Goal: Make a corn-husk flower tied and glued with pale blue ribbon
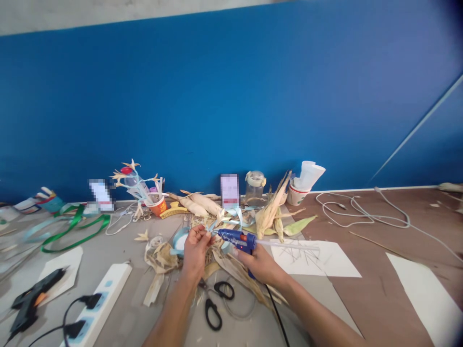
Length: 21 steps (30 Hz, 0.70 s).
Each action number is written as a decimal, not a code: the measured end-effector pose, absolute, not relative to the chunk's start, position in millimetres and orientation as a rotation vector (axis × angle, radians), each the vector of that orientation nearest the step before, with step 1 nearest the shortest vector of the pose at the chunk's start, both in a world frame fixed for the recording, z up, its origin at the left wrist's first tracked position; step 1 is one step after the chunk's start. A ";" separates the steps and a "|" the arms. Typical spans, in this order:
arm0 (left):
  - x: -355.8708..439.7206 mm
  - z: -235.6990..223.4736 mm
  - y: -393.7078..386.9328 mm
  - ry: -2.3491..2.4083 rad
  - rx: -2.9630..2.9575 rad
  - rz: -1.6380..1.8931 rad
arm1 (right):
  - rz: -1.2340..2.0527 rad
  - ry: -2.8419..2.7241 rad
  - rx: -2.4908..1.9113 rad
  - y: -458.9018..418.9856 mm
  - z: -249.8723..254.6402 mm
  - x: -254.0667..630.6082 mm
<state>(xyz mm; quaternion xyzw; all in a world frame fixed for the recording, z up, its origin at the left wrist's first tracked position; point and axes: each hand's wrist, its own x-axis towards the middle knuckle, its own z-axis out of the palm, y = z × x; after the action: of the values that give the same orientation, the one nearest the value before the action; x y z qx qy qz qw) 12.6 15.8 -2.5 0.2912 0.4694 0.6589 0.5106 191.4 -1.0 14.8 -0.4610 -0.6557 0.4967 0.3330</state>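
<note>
My right hand (263, 264) is wrapped round the handle of a blue hot glue gun (237, 239). A clear glue stick (289, 245) juts from its back, and its nozzle points left at my other hand. Fingertips of my left hand (197, 246) are pinched on a light blue ribbon (210, 228), right by the nozzle; the exact shape of the held piece is too small to make out. Dry corn husks (237, 270) lie beneath and around both hands. Below them rest black-handled scissors (213, 313).
A white power strip (104, 294) and a black glue gun (36, 294) lie at left, near a green ribbon (75, 229). White paper (343, 258) with thin wires is at right. Cups (298, 195), a jar (255, 185) and husks stand along the blue wall (231, 96).
</note>
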 end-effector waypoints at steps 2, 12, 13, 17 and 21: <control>12.5 -2.9 15.9 1.132 0.705 1.596 | 1.326 -1.683 -1.204 -0.8 14.3 191.7; 12.5 -3.2 15.6 1.151 0.699 1.600 | 1.346 -1.686 -1.235 -1.9 21.4 192.8; 12.5 -3.4 15.7 1.154 0.700 1.597 | 1.354 -1.690 -1.248 -1.9 22.2 192.8; 12.2 -4.0 16.1 1.147 0.701 1.595 | 1.298 -1.725 -1.256 -1.2 20.5 192.1; 11.8 -4.2 16.1 1.143 0.701 1.594 | 1.301 -1.724 -1.259 -1.0 18.3 191.7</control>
<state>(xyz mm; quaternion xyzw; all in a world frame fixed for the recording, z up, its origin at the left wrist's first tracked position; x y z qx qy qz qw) 11.8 16.1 -4.2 0.2905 0.4737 0.6606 0.5048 191.7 -1.0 18.3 -0.4778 -0.6544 0.4938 0.3156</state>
